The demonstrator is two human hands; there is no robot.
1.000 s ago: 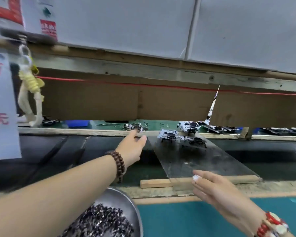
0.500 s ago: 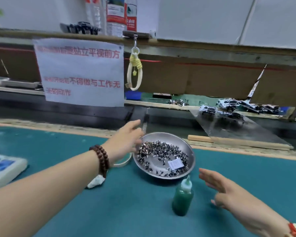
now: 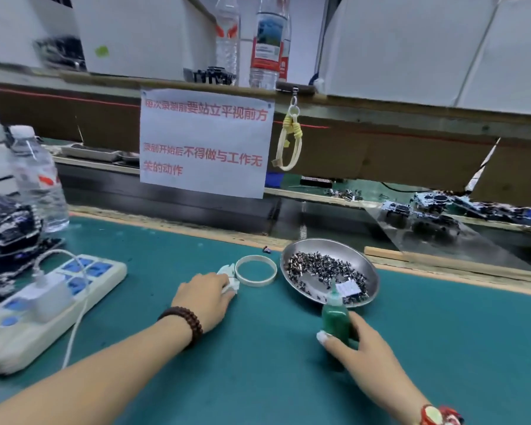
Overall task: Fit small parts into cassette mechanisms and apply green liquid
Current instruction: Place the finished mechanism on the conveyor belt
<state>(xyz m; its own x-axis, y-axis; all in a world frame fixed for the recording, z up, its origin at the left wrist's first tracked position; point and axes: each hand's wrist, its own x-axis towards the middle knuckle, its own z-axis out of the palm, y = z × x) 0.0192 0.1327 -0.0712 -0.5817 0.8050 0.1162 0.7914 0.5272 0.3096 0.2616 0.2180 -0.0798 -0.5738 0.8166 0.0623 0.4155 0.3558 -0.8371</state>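
A small green liquid bottle with a pale nozzle stands on the teal mat, and my right hand wraps around its lower part. Just behind it sits a round metal dish holding several small dark parts and a white paper slip. My left hand rests palm down on a crumpled white tissue beside a white ring of tape. Cassette mechanisms lie at the far right on a clear sloping sheet.
A white power strip with a plugged charger lies at the left, near a water bottle and a dark pile. A paper sign hangs from the shelf ahead. A wooden strip borders the mat at the right.
My view dropped from the conveyor to the mat. My left hand came back from the far mechanisms down onto the tissue; my right hand moved left and closed on the green bottle.
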